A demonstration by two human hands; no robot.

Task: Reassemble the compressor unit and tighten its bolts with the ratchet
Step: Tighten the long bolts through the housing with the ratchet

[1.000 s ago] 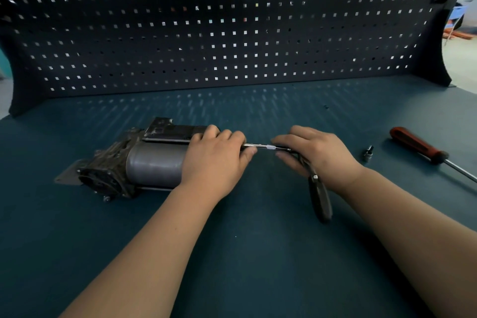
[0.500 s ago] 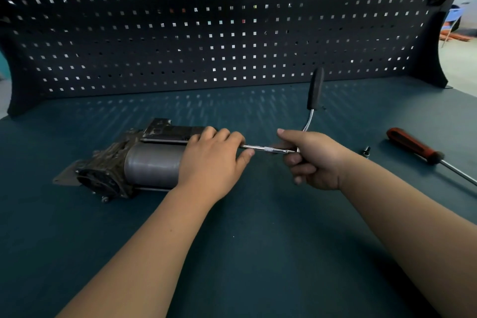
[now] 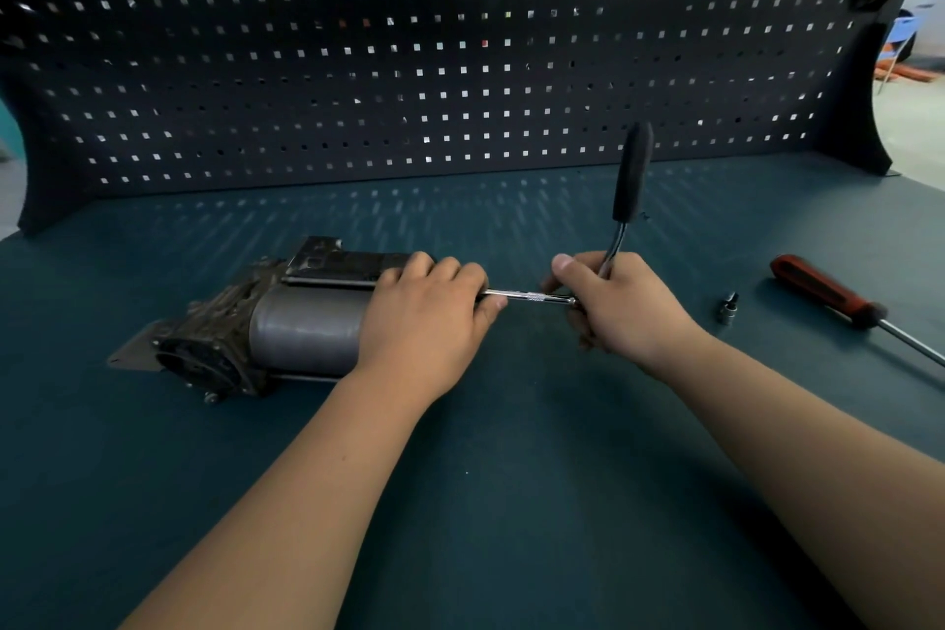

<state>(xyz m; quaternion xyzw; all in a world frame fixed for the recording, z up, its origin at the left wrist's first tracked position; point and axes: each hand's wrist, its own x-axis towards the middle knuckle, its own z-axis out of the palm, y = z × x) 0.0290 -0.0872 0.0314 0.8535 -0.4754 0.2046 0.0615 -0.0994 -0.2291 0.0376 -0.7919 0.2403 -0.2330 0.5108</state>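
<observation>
The compressor unit (image 3: 307,327) lay on its side on the surface (image 3: 511,501), the left hand (image 3: 424,322) curled over its end. The right hand (image 3: 624,307) gripped the ratchet (image 3: 633,179), handle raised. The unit looked assembled, with bolt-tightening apparently under way.

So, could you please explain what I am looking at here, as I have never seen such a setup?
There is no robot: a person works with bare hands, filmed by a camera worn on their head, looking down at a blue workbench backed by a pegboard. The left hand grips the end of the compressor unit, which lies on its side. The right hand holds the ratchet, its black handle rising beyond the fingers, with a thin metal extension bar running toward the compressor. To the right lie a small loose socket and a red-handled screwdriver.
</observation>
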